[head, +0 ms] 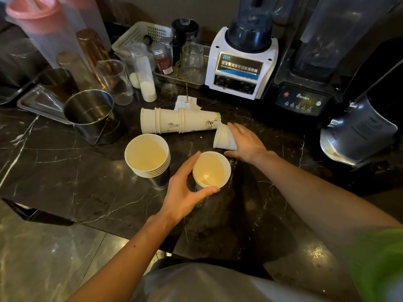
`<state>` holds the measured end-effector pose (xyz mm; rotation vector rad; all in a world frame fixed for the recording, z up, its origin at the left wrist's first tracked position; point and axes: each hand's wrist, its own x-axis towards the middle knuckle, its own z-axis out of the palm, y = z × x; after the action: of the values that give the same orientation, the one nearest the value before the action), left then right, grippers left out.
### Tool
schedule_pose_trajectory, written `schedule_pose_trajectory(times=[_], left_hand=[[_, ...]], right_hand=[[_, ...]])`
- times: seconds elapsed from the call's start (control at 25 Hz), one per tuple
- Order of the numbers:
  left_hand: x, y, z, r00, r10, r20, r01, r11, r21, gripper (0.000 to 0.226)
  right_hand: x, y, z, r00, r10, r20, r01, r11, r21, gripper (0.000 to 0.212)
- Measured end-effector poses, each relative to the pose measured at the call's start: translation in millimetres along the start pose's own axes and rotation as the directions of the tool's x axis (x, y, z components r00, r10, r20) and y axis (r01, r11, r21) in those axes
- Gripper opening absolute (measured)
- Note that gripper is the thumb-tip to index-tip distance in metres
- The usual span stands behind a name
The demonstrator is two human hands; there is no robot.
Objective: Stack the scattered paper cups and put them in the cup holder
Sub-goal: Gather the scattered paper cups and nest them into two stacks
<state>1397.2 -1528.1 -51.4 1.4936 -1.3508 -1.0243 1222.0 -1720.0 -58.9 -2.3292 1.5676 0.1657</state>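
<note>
A short upright stack of white paper cups [211, 170] stands on the dark marble counter, and my left hand [185, 192] curls around its rim. My right hand [245, 141] lies over a single cup [223, 137] tipped on its side, fingers spread on it. Behind it, a longer nested stack of cups [178, 120] lies on its side, mouths to the left. To the left, several nested cups [147, 158] stand upright in a dark metal cup holder [158, 182].
A steel pail [92, 115] and a tray of glass jars [43, 103] stand at the left. A white blender [242, 62] and black blender [305, 83] line the back, a steel jug [357, 131] at right. The counter edge [87, 223] drops to the floor at front left.
</note>
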Motion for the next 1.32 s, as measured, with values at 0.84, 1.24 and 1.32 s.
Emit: schedule_pose_trajectory(times=[0.84,1.24,1.32], left_hand=[[16.7,4.0,-2.0,0.998,-0.045,0.039,0.047,0.998,-0.034,0.108],[13.1,12.4,-5.0,0.999,0.044,0.015,-0.044,0.999,0.014,0.092],[14.8,12.0,-4.0,0.997,0.075,-0.002,-0.075,0.996,0.049,0.08]], right_hand=[[-118.7,-29.8,-41.7,0.941,-0.215,-0.26,0.338,0.59,0.733,0.102],[-114.9,-26.1,-22.3,0.97,-0.238,-0.054,0.212,0.714,0.667,0.082],[-112.6,-26.9,-21.2,0.974,-0.207,-0.092,0.216,0.727,0.652,0.075]])
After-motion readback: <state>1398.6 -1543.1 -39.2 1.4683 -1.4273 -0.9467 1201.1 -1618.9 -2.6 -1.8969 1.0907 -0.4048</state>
